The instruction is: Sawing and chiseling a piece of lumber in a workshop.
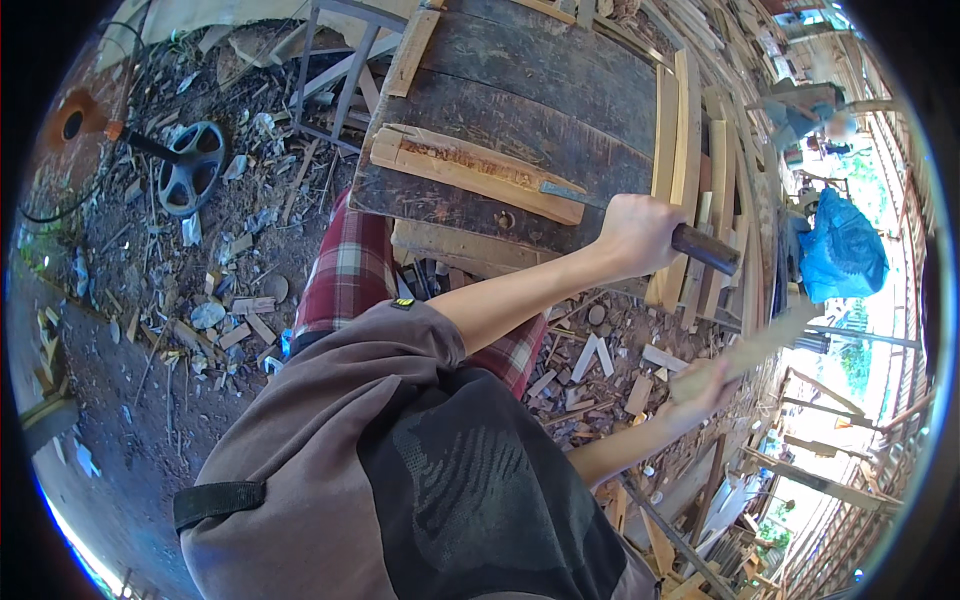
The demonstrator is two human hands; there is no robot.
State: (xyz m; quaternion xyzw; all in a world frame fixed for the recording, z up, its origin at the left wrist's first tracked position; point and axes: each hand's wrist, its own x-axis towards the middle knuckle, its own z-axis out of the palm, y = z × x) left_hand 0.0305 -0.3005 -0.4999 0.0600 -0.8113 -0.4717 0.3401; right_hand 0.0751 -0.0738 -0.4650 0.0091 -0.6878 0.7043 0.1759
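My left hand (pixel 642 236) is closed round a chisel, whose dark handle (pixel 708 249) sticks out behind the fist. The chisel's flat metal blade (pixel 562 188) rests on a pale wooden piece (pixel 430 168), near one end of a rough, brown hollow cut along it. That wooden piece lies on a dark, scarred workbench (pixel 520 80). Lower and to the right, away from the chisel, my right hand (pixel 700 392) grips a pale wooden club (pixel 765 345). Motion blurs the club, so its exact shape does not show.
Long wooden strips (pixel 688 150) run along the bench's right side. Offcuts (pixel 590 358) and chips litter the ground below. At the left stands a rusty disc with a black handwheel (pixel 192 168). A blue plastic bag (pixel 842 245) hangs at the right; a metal frame (pixel 335 75) stands behind.
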